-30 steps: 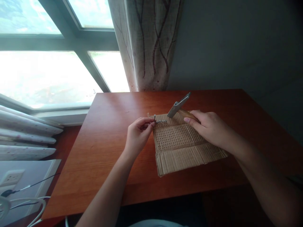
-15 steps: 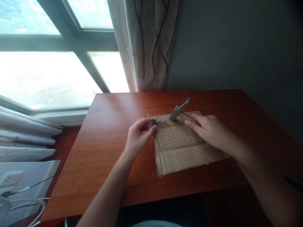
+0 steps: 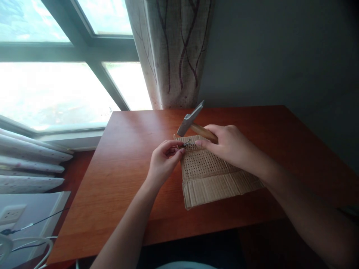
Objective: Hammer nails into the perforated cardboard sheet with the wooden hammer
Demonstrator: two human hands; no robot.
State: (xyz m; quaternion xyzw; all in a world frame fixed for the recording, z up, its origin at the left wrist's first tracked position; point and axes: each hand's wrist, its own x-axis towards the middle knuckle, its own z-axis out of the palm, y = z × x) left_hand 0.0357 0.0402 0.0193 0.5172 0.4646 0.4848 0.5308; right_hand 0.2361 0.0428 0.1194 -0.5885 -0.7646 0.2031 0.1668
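My right hand (image 3: 224, 140) is wrapped around the wooden handle of a hammer (image 3: 204, 132). Its grey metal head is raised over the top left of a piece of cardboard (image 3: 210, 190), close above my left fingers. At that corner my left hand (image 3: 165, 158) is closed, thumb and fingertips pinching a thin nail (image 3: 187, 142) that leans to the right. Beside it a row of several nails (image 3: 192, 145) stands in the cardboard, partly covered by my right thumb. Rows of small holes dot the cardboard's middle.
The cardboard lies on a reddish wooden table (image 3: 117, 179). A window (image 3: 56, 97) and a patterned curtain (image 3: 174, 52) are behind it. To the left are a gathered curtain (image 3: 30, 160), a wall socket (image 3: 12, 215) and cables (image 3: 33, 239).
The hammer and my right hand have moved left and up, bringing the head near my left fingertips. The nail leans more to the right. My left hand has barely moved.
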